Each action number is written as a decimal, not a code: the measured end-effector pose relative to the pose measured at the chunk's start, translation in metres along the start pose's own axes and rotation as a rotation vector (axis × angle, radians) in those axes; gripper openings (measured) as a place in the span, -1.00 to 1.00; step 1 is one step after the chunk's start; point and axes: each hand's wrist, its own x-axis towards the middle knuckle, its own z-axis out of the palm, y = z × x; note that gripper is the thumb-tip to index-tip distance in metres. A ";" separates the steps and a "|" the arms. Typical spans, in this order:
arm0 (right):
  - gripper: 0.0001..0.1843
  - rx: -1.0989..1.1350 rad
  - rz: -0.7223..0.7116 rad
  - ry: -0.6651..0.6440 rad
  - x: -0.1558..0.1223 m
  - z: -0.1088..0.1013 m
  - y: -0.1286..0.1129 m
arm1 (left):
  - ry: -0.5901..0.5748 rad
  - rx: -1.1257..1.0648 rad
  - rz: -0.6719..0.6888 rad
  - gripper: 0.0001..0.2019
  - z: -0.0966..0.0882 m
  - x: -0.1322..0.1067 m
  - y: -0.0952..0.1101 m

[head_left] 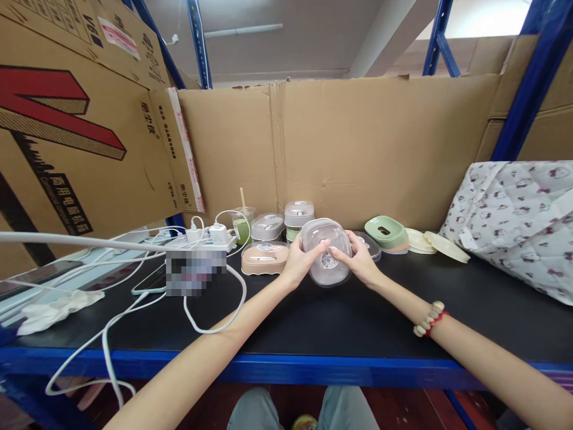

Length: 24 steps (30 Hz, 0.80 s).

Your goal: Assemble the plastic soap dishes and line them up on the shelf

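Note:
Above the black tabletop [394, 310], I hold a greyish rounded box with a clear lid [326, 232] tilted toward me. A round printed label sits on its lid. My left hand [301, 261] is closed around its left side. On the other side my right hand [362, 263] grips it, and both thumbs press on the lid near the label. Just left stands a pink oval box with a clear lid [265, 258]. Behind it are a grey lidded box [267, 227] and a stack with a grey box [299, 212] on top. A dark-based clear container is partly hidden behind my right hand.
A green piece with an oval hole [385, 232] and cream lids [419, 241] lie at right, near a patterned quilted bag [519, 221]. At left are a power strip [219, 237], loose white cables [242, 298], a drink cup [242, 230] and crumpled tissue [58, 310]. Cardboard [380, 149] walls the back.

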 end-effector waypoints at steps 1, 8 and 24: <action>-0.42 -0.003 0.001 -0.007 0.000 0.000 0.000 | 0.014 -0.004 0.006 -0.68 0.000 0.000 0.000; -0.44 -0.037 -0.005 -0.021 0.001 -0.002 0.002 | 0.026 -0.010 0.074 -0.67 -0.002 0.001 -0.001; 0.09 -0.638 -0.180 -0.005 -0.009 0.000 0.001 | 0.172 0.062 -0.126 -0.50 0.006 -0.004 -0.011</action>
